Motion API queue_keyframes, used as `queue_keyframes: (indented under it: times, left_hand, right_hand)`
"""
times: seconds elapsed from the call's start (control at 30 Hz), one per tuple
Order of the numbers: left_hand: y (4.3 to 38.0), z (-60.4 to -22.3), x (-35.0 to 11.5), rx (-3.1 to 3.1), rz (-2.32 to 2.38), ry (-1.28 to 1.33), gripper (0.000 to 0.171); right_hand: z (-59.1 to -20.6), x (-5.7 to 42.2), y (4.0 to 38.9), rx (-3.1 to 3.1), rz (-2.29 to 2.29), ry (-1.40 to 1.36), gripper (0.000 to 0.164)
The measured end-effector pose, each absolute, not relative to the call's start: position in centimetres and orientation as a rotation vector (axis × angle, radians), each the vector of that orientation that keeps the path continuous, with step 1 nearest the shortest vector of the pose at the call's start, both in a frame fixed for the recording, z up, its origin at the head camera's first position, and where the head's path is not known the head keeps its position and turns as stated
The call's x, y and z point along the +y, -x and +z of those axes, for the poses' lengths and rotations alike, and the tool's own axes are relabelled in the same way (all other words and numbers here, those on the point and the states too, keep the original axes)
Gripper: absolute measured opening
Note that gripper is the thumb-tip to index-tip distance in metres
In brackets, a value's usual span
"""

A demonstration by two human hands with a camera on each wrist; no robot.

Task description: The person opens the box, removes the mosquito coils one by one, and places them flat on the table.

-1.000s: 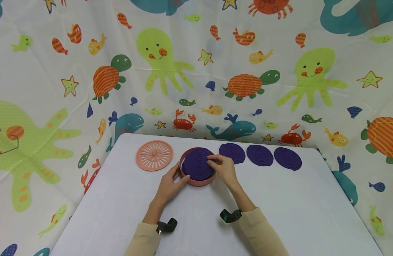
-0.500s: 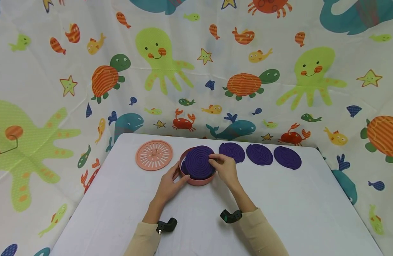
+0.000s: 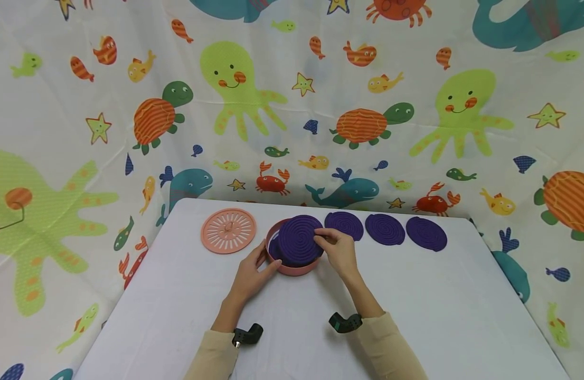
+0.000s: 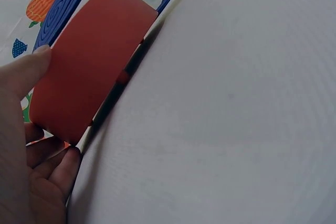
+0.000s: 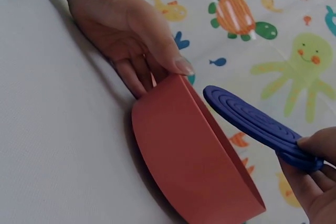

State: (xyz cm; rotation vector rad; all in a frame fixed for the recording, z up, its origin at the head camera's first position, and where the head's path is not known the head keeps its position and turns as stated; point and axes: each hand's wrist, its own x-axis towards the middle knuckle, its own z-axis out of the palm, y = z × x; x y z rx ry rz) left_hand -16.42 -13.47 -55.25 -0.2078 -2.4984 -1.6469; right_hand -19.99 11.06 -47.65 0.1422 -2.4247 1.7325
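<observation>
My left hand (image 3: 249,272) grips the side of a round salmon-pink container (image 3: 294,272), thumb at the rim and fingers low against the wall. My right hand (image 3: 340,254) pinches the right edge of a purple spiral mosquito coil (image 3: 299,240) between thumb and fingers. In the right wrist view, this coil (image 5: 252,119) is held tilted above the open mouth of the container (image 5: 194,156). More dark purple shows inside the container, left of the held coil; the rest of the inside is hidden. The left wrist view shows the container's outer wall (image 4: 97,59).
A round salmon lid (image 3: 228,231) with radial slots and a centre knob lies left of the container. Three more purple coils, the nearest (image 3: 344,224), a middle one (image 3: 385,229) and a far right one (image 3: 426,234), lie in a row along the white table's (image 3: 415,306) back edge.
My right hand has drawn the coil slightly right and up from over the container, uncovering more of its left inside. My left hand has kept its grip on the container.
</observation>
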Motion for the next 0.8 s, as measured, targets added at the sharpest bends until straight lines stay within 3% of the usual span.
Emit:
queue_keyframes:
  times: [0.8]
  left_hand:
    - [16.4,-55.4,-13.6,-2.514,-1.627,0.205,0.084]
  right_hand:
    - [-47.3,13.6,19.8,-2.367,1.733,-0.019,0.017]
